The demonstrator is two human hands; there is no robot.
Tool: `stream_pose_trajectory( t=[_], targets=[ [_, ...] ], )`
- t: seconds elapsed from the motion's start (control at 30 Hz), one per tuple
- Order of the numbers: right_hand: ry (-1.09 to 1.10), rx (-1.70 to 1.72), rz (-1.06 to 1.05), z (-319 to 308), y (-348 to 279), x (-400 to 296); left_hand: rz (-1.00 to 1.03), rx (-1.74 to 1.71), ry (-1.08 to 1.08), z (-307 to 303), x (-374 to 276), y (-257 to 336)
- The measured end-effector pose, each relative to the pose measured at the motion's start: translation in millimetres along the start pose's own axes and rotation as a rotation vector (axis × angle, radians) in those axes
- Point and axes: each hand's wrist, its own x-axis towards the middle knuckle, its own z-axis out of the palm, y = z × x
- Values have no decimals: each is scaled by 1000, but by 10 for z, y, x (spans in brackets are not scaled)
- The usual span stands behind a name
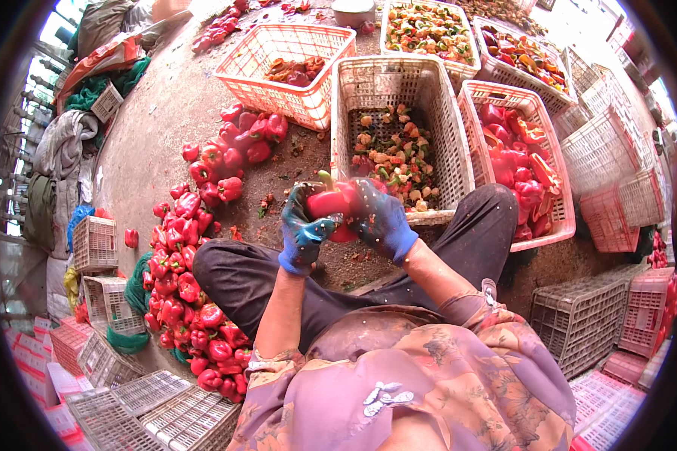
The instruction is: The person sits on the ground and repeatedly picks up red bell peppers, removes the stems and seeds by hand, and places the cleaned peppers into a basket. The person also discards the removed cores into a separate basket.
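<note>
A red bell pepper [328, 204] with its green stem pointing up is between my two hands, above my lap. My left hand [303, 228], in a blue coated work glove, grips its left side. On the other side my gloved right hand [379, 217] is closed around the pepper; the finger ends are partly hidden and blurred. Just beyond the hands stands a white plastic crate [457, 152] holding pepper cores and stems [398, 152]. To its right, a pink crate [567, 200] holds opened red pepper pieces [522, 169].
Whole red peppers [186, 282] form a long heap on the floor to my left. Another crate [248, 79] at the back holds some pepper pieces. Two more filled crates [471, 65], [561, 93] stand behind. Stacked plastic crates [584, 315] rise at the right.
</note>
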Motion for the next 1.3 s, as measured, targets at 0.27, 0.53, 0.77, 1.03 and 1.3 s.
stream_pose_trajectory(
  t=[0.27,0.53,0.77,1.03,1.3],
  targets=[
    [-65,468,126,-15,265,68,-309,-664,18,-41,-55,-311],
    [-46,-214,-73,-148,393,-26,-318,-863,63,-26,-25,-714],
    [11,74,-68,-275,100,-199,-255,-659,237,-26,197,-566],
    [66,-126,-246,-292,-160,-457,-278,-785,181,107,353,-899],
    [201,347,-3,-99,184,-650,-418,-949,279,340,527,-830]
  ],
)
